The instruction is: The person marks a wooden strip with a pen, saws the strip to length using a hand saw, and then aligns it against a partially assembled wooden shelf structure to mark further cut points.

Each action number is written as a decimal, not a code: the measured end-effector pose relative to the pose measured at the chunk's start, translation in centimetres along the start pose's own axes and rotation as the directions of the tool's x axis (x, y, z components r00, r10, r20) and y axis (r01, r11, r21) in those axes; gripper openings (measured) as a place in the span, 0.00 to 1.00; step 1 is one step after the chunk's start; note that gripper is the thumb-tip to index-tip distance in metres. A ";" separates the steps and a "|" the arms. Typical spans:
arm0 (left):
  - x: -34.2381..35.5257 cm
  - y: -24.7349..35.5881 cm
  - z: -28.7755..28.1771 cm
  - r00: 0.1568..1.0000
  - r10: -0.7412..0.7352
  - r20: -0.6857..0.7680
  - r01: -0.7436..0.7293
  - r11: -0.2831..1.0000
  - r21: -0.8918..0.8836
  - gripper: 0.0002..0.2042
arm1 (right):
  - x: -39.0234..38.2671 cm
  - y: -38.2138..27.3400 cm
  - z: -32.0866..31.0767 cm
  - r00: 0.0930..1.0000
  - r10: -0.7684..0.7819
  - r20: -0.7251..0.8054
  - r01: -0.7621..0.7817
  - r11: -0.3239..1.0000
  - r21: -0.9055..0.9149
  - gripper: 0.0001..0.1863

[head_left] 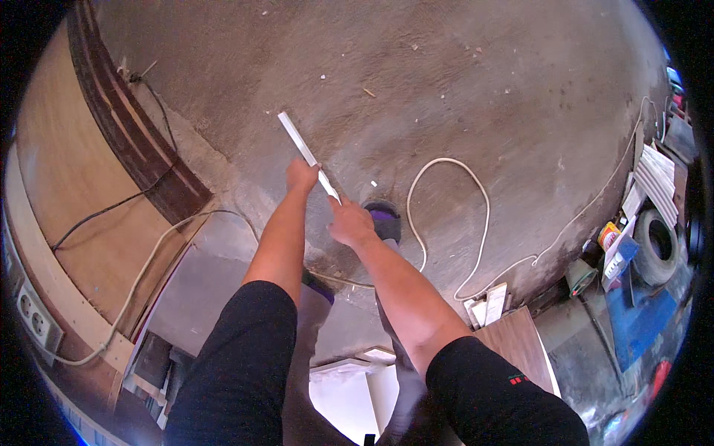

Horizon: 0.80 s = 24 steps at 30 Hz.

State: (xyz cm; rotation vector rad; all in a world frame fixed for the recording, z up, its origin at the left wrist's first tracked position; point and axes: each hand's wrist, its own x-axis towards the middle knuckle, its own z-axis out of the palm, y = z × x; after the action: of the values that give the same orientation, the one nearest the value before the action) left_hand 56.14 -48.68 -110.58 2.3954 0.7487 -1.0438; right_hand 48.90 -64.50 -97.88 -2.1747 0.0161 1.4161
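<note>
A slim white strip (295, 137), straight-edged like a length of trim, slants across the view above the floor, its far end toward the upper left. Around its middle my left hand (302, 175) is closed. At the near end my right hand (351, 221) grips the same strip, fingers partly hidden from this angle. Both arms reach forward from the lower edge in black sleeves. Just beyond my right hand shows the toe of a dark shoe (384, 215).
A pale cable (487, 201) loops over the concrete floor (446, 97) to the right. Wooden boards (82, 149) and a power socket (36, 316) stand left. At right lie a tyre (659, 247), a blue sheet (641, 327) and white offcuts (491, 305). White panels (342, 398) sit between my legs.
</note>
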 end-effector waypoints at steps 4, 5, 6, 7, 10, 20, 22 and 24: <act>-2.9 3.0 -1.7 0.994 0.033 0.100 -0.030 0.999 -0.035 0.18 | -0.1 0.2 -2.0 0.998 0.011 -0.068 -0.014 0.999 -0.040 0.35; -3.5 3.1 -2.1 0.997 0.051 0.064 -0.040 0.987 -0.157 0.17 | -0.1 -0.2 -2.2 0.994 0.011 -0.107 -0.017 0.998 -0.052 0.33; -4.2 3.2 -2.5 0.998 0.066 0.025 -0.057 0.960 -0.276 0.16 | -0.3 -0.5 -2.3 0.989 0.010 -0.146 -0.020 0.998 -0.063 0.32; -5.0 3.3 -2.9 0.996 0.083 -0.013 -0.082 0.918 -0.389 0.15 | -0.4 -0.6 -2.4 0.982 0.015 -0.189 -0.029 0.997 -0.072 0.30; -8.8 6.2 -5.2 0.989 0.080 0.124 0.003 0.826 -0.564 0.13 | -1.2 1.3 -3.3 0.912 0.039 -0.409 -0.025 0.999 0.039 0.19; -27.8 10.8 -18.6 0.964 0.230 0.134 -0.006 0.522 -0.853 0.16 | -20.7 -4.4 -11.0 0.774 0.009 -0.633 0.179 0.956 0.232 0.16; -32.5 11.7 -21.4 0.969 0.231 0.092 -0.030 0.473 -0.881 0.16 | -26.0 -6.9 -13.1 0.773 0.055 -0.632 0.165 0.945 0.283 0.16; -37.2 12.7 -24.8 0.977 0.209 0.053 -0.043 0.427 -0.903 0.16 | -31.3 -9.5 -15.8 0.793 0.083 -0.604 0.113 0.953 0.279 0.16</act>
State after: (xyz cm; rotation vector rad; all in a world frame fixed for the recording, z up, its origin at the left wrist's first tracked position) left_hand 55.94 -55.78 -64.67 1.3542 0.7727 -0.5041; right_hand 51.01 -71.90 -62.43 -2.2552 0.4241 0.5835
